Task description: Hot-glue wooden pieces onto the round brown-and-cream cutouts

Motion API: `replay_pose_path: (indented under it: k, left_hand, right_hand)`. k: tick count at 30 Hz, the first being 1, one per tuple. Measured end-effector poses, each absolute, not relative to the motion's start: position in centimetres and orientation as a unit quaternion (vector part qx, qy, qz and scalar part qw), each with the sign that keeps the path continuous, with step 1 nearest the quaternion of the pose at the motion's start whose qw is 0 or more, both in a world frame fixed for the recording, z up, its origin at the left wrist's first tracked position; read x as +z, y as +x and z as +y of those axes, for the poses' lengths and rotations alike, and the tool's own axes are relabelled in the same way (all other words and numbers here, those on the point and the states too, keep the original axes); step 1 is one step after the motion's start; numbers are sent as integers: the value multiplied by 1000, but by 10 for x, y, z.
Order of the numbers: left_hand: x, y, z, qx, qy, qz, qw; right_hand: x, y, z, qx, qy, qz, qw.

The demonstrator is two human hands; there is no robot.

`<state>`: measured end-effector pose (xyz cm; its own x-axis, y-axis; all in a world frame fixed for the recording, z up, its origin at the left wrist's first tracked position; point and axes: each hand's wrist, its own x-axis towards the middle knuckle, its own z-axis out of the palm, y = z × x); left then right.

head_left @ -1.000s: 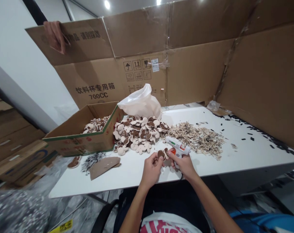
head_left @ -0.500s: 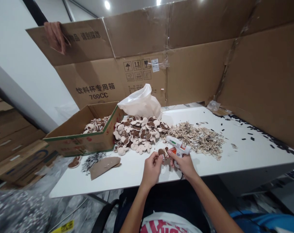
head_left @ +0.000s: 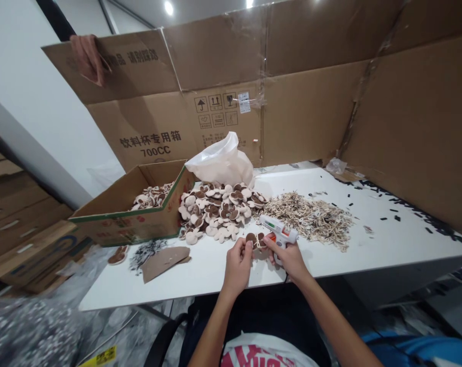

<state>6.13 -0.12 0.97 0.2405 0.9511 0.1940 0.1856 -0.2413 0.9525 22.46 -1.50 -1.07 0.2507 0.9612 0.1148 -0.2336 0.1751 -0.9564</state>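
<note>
My left hand [head_left: 237,265] pinches the left side of a small brown felt piece [head_left: 251,238] with a pale cord bow at its middle. My right hand [head_left: 289,259] is wrapped round a white glue gun [head_left: 279,229], its nozzle pointing up and left. The right thumb and fingertips also touch the felt piece's right side. Just beyond my hands lies a heap of brown and cream felt pieces [head_left: 219,211]. To its right spreads a pile of pale cord bits [head_left: 315,219]. Both hands are just above the table's front edge.
At left stands an open cardboard box [head_left: 127,227] holding similar pieces. Nearby lie a torn cardboard scrap [head_left: 165,262] and dark bits [head_left: 146,252]. A white bag [head_left: 223,163] slumps behind the heap. Cardboard walls [head_left: 307,107] rise behind; another person's hand [head_left: 87,58] rests over their top edge.
The felt piece has shifted slightly left and turned more level between my fingers, its bow now facing me. The glue gun has moved slightly left, still in my right hand.
</note>
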Motion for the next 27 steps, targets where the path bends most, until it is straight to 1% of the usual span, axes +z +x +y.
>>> replay_pose_path:
  k: [3,7,16,19,23,27]
  left_hand:
    - [9,61,-2,427,673,434,420]
    - [8,60,-4,399,706,430,398]
    - [11,61,-5,387,731,428,364]
    - [11,61,-5,393,725,426,372]
    - [12,61,-6,397,714,412,405]
    - [16,60,-7,429,688,398,429]
  right_hand:
    - [-11,226,-14,446,-457,-392,663]
    - [-13,226,-12,461,-462,-369,662]
    - [-11,226,-14,497,-461,-382,628]
    - [-10,227,-15,498,-457,-384,629]
    - [-10,227,-14,474,-462,-359,658]
    - [-12,228,-13,477,-464,-333,668]
